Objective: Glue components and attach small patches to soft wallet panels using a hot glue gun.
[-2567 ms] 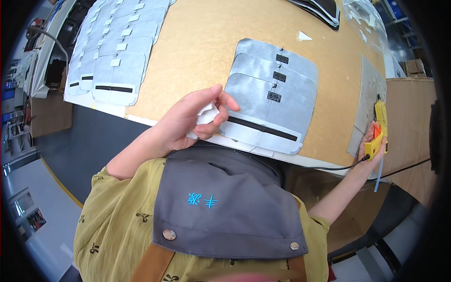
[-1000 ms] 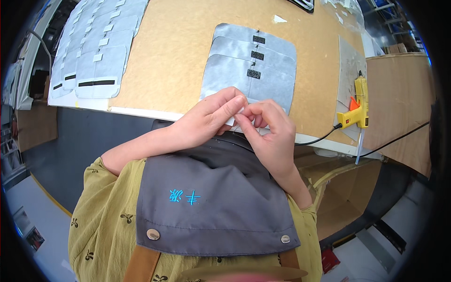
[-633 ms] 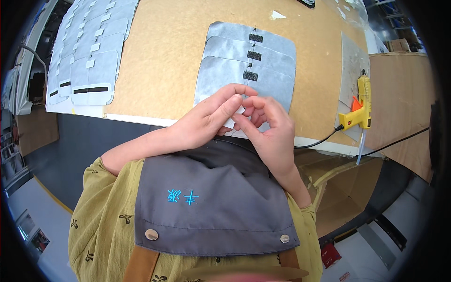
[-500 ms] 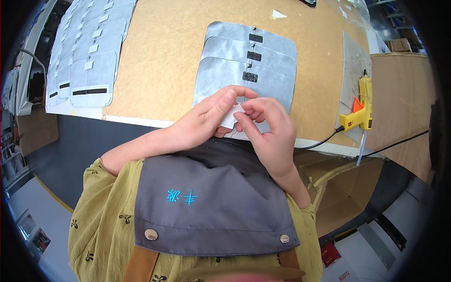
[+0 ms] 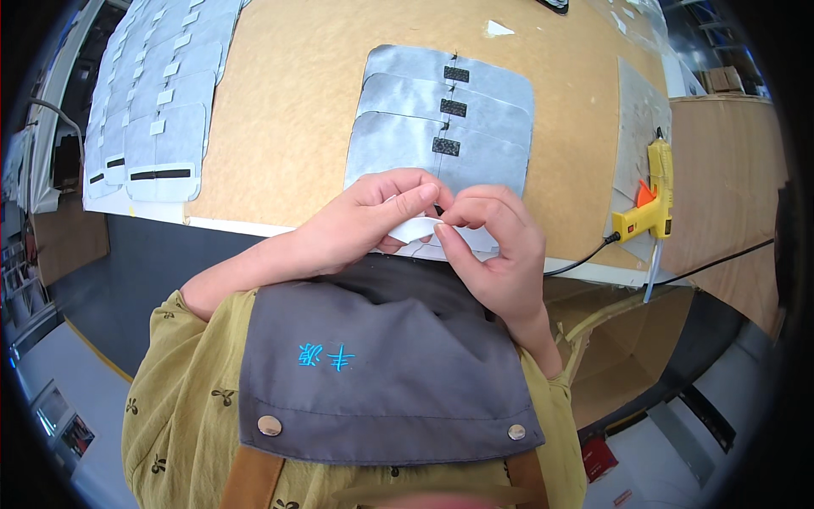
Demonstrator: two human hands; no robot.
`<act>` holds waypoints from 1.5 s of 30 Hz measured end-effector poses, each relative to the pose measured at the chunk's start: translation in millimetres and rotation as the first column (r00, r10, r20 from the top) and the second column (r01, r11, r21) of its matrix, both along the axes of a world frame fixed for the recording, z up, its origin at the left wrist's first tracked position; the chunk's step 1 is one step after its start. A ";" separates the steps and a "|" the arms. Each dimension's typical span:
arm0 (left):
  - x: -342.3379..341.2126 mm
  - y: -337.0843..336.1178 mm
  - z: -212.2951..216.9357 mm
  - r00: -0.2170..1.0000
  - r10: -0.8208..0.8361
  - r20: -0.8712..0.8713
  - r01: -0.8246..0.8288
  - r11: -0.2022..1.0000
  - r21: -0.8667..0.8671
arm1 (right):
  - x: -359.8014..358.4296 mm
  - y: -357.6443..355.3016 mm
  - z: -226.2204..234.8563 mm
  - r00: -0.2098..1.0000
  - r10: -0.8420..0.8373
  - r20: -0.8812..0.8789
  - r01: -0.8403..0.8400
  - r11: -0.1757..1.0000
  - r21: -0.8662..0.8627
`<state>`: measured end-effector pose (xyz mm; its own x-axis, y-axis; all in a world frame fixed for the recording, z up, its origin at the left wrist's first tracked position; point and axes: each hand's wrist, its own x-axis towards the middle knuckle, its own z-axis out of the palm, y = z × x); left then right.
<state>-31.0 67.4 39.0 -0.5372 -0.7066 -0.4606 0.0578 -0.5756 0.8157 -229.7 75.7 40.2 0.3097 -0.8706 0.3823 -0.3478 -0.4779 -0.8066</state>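
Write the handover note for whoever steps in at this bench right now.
Left hand and right hand: both pinch one small white strip at the near table edge.
In front: stack of three grey sheets, each bearing a black patch.
Yellow glue gun lies to the right, untouched.
Far left: a row of grey sheets with white tabs.
Done: three sheets stacked. Left: the strip is not yet placed.

Left hand (image 5: 365, 222) and right hand (image 5: 496, 246) pinching white strip (image 5: 413, 229), grey sheets (image 5: 441, 119), yellow glue gun (image 5: 649, 204)

Yellow glue gun (image 5: 646, 210) at right edge of bench (image 5: 288, 110), grey sheet stacks (image 5: 157, 102) far left.
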 end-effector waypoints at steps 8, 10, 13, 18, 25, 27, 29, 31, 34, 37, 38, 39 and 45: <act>3.2 -0.7 -9.5 0.972 0.075 -0.224 -0.014 0.965 0.262 | -8.3 10.8 -4.4 0.941 -0.062 0.331 -0.050 0.946 0.319; 1.1 0.4 -3.3 0.976 0.096 -0.197 -0.050 0.973 0.226 | -5.5 12.9 1.0 0.891 -0.253 0.377 0.032 0.863 0.504; -1.6 -1.1 6.3 0.976 0.199 -0.092 -0.174 0.958 0.227 | -3.9 13.4 -8.0 0.898 -0.292 0.329 0.127 0.889 0.441; 4.1 0.7 0.9 0.971 0.090 -0.222 -0.054 0.985 0.163 | -1.5 12.7 -16.0 0.946 -0.251 0.207 0.203 0.952 0.228; -9.5 0.0 3.4 0.963 0.100 0.249 0.029 0.884 -0.467 | -0.9 13.7 -16.9 0.991 -0.115 0.064 0.113 0.993 0.035; -9.4 0.6 3.0 0.951 0.115 0.286 0.027 0.893 -0.448 | -1.1 13.4 -17.2 0.992 -0.116 0.059 0.114 0.993 0.026; -7.4 0.4 0.1 0.943 0.118 0.310 0.039 0.888 -0.458 | -0.7 12.2 -15.4 0.994 -0.109 0.013 0.109 0.994 0.013; -5.7 0.1 -1.6 0.936 0.119 0.331 0.053 0.883 -0.467 | -1.2 12.5 -17.1 0.991 -0.116 0.061 0.111 0.991 0.080; -3.9 0.3 -3.2 0.929 0.107 0.353 0.087 0.866 -0.492 | -3.0 12.9 -19.3 0.984 -0.130 0.125 0.110 0.981 0.158; -3.3 0.6 -4.1 0.944 0.091 0.317 0.075 0.877 -0.474 | -1.8 13.9 -19.3 0.969 -0.150 0.197 0.103 0.968 0.231; -3.3 0.8 -2.7 0.948 0.084 0.306 0.075 0.878 -0.474 | -1.2 14.5 -19.2 0.954 -0.167 0.251 0.091 0.953 0.289; -3.1 1.0 -1.9 0.952 0.078 0.295 0.074 0.878 -0.473 | -1.5 15.1 -19.9 0.954 -0.166 0.250 0.090 0.953 0.290; 4.3 -3.3 -5.3 0.961 0.123 0.249 0.022 0.859 -0.511 | -2.0 11.5 -19.5 0.970 -0.199 0.137 0.139 0.922 0.361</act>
